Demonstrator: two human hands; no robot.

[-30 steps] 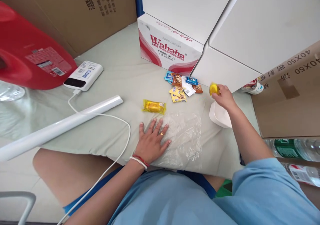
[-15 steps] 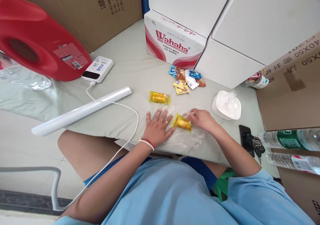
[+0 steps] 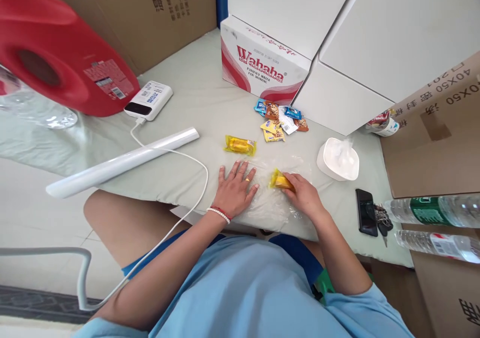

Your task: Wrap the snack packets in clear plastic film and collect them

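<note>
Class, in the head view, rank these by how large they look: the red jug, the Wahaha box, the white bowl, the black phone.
1. red jug, though it sits nearer the camera
2. Wahaha box
3. white bowl
4. black phone

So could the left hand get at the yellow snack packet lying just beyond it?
Probably yes: the left hand lies flat on the plastic sheet, and nothing lies between its fingertips and the yellow packet.
</note>
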